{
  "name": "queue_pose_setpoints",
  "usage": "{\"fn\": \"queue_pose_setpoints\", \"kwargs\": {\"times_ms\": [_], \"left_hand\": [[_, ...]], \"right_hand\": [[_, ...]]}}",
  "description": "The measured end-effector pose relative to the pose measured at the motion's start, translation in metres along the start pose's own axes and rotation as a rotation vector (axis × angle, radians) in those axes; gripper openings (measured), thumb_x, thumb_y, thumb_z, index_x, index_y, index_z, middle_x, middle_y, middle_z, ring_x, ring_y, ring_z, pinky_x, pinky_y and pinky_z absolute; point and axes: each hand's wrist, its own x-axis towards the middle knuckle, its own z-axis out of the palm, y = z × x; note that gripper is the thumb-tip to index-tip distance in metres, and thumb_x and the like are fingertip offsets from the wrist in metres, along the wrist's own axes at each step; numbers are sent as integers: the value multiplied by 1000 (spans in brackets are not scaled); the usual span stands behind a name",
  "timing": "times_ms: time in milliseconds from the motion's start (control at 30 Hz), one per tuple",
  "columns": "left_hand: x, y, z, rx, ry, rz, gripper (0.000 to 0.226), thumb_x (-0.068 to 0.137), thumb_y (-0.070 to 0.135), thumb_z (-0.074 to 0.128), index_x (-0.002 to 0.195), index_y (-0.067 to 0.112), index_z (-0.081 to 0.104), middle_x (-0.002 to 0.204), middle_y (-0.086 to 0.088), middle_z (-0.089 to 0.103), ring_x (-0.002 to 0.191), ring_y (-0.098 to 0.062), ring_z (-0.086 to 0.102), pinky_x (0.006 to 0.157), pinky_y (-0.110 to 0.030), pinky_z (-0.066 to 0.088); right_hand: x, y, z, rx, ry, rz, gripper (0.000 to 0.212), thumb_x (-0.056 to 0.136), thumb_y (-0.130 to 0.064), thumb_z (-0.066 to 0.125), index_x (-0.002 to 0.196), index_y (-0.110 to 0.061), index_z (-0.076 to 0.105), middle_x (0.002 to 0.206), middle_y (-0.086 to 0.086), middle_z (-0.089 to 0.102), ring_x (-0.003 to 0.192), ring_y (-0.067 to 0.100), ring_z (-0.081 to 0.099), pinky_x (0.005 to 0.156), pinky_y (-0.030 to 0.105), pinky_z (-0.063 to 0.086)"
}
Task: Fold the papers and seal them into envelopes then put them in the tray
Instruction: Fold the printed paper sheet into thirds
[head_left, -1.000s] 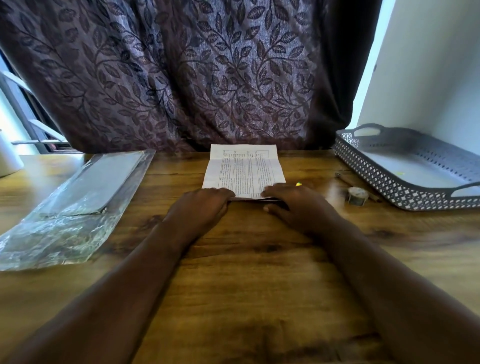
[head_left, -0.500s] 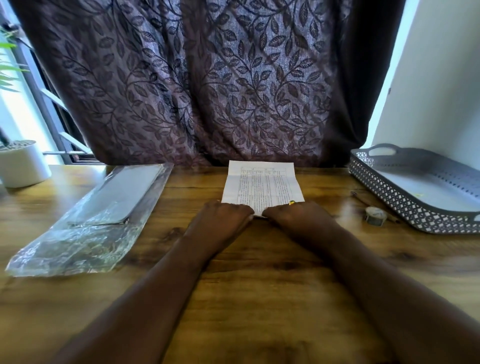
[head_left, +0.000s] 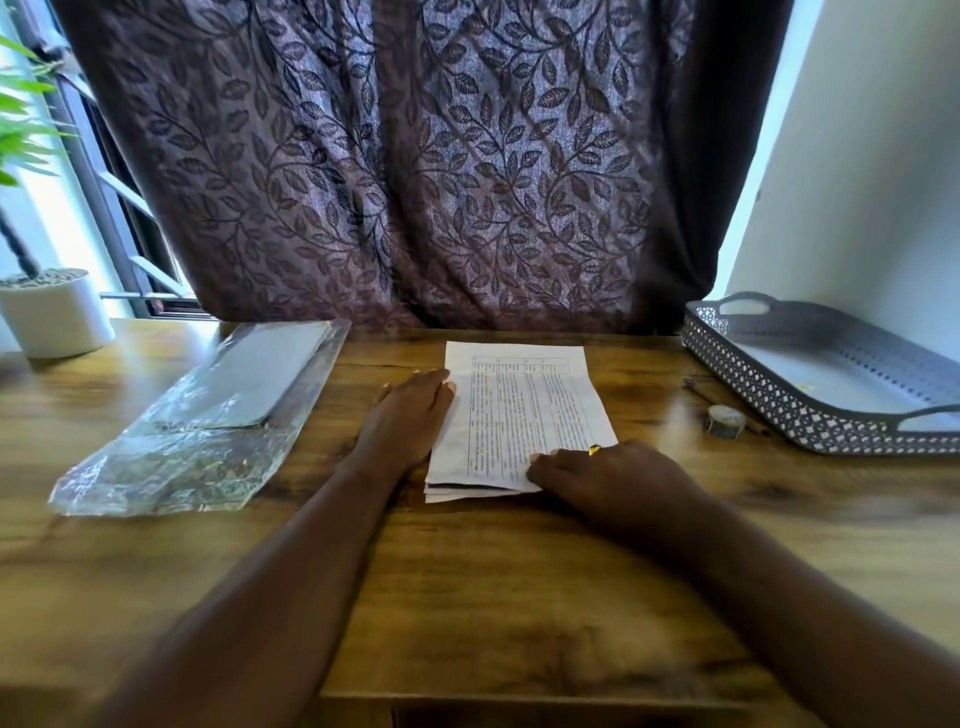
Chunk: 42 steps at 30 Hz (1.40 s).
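A small stack of printed papers (head_left: 524, 410) lies on the wooden table in front of me. My left hand (head_left: 410, 415) rests flat along the stack's left edge, fingers stretched out. My right hand (head_left: 608, 473) presses down on the stack's near right corner, its fingers on the top sheet. A clear plastic pack of envelopes (head_left: 218, 415) lies to the left. The grey perforated tray (head_left: 779, 395) sits at the right, with nothing in the part I can see.
A small roll of tape (head_left: 724, 420) and a thin pen (head_left: 698, 389) lie between the papers and the tray. A white plant pot (head_left: 54, 317) stands at the far left. A leaf-patterned curtain (head_left: 415, 166) hangs behind the table; a white wall is on the right.
My left hand has slid from the near edge of the papers up along their left side. The right hand has shifted slightly right on the near corner. The view has tilted upward.
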Motion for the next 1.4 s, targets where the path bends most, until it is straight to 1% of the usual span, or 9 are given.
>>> {"fn": "queue_pose_setpoints", "kwargs": {"times_ms": [267, 367, 467, 633, 767, 900, 1167, 1300, 1400], "left_hand": [[-1, 4, -1, 4, -100, -61, 58, 106, 50, 31, 157, 27, 21, 148, -10, 53, 131, -34, 53, 111, -52, 37], [5, -2, 2, -53, -139, -114, 64, 100, 62, 29, 154, 30, 22, 150, -8, 51, 133, -36, 51, 111, -57, 38], [9, 3, 1, -243, -95, -195, 67, 101, 59, 34, 157, 24, 20, 160, -13, 34, 145, -38, 35, 119, -53, 27], [21, 2, 4, -244, -87, -291, 74, 102, 50, 41, 160, 19, 7, 156, -18, 40, 139, -39, 42, 113, -55, 35], [34, -4, 10, -123, -113, -276, 81, 101, 52, 44, 160, 18, 1, 151, -18, 47, 135, -39, 47, 109, -53, 41], [47, -11, 18, -24, -95, -231, 76, 103, 50, 43, 160, 16, 7, 152, -17, 46, 136, -39, 46, 110, -48, 40], [58, -24, 24, -100, -47, -249, 69, 96, 47, 54, 151, 16, 29, 140, -10, 60, 125, -35, 57, 100, -50, 49], [57, -25, 24, -88, -35, -178, 33, 91, 43, 56, 122, 30, 52, 122, -2, 70, 110, -28, 65, 94, -50, 53], [52, -18, 22, -142, 1, -164, 43, 95, 28, 60, 137, 28, 52, 132, -1, 66, 123, -25, 61, 102, -48, 49]], "right_hand": [[-41, -21, 2, 24, 160, -42, 60, 68, -30, 90, 122, -18, 67, 121, 6, 73, 73, 20, 77, 48, 41, 60], [-45, -21, -6, 105, 223, -62, 46, 97, -55, 51, 128, -24, 65, 125, 1, 71, 86, 18, 77, 60, 41, 62], [-39, -9, -19, 392, 180, 213, 81, 90, -77, 5, 146, -35, 46, 142, -7, 58, 106, 14, 70, 86, 35, 55], [15, 44, 30, 703, 298, 730, 50, 99, -54, 46, 139, -25, 49, 133, -3, 64, 114, 18, 63, 85, 32, 47], [47, 67, 66, 895, 205, 875, 61, 96, -47, 59, 146, -16, 41, 128, 5, 66, 113, 27, 63, 85, 37, 52], [66, 87, 76, 882, 236, 893, 44, 95, -51, 57, 118, -13, 57, 107, 4, 69, 90, 20, 61, 75, 35, 51], [75, 90, 82, 892, 222, 864, 40, 90, -47, 64, 122, -23, 60, 119, -3, 71, 103, 19, 67, 83, 38, 57], [75, 93, 85, 977, 289, 903, 32, 93, -29, 67, 122, -19, 58, 116, -3, 70, 102, 19, 66, 77, 31, 50], [73, 94, 82, 997, 356, 942, 22, 95, -22, 65, 115, -16, 56, 100, -2, 63, 90, 16, 57, 65, 26, 40]]}}
